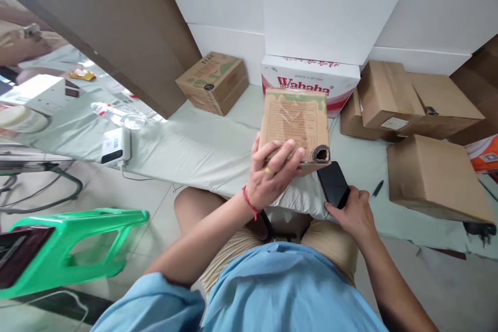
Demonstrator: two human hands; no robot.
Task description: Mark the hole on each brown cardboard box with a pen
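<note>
A brown cardboard box (294, 122) with a green printed edge is in front of me near the table's front edge. A dark round hole shows at its lower right corner. My left hand (270, 174), with a red string on the wrist and a ring, grips the box's near left side, fingers laid across its face. To the right, my right hand (353, 211) holds a black phone (333, 185) by its lower end, thumb on the near edge. The phone lies at the table edge, its screen dark.
Behind stand a white and red box (342, 80) and a green-patterned box (218, 83). Several cardboard boxes (431, 176) and a pen (377, 188) are at right. At left are a white device (115, 146), a plastic bottle (120, 115) and a green stool (93, 218).
</note>
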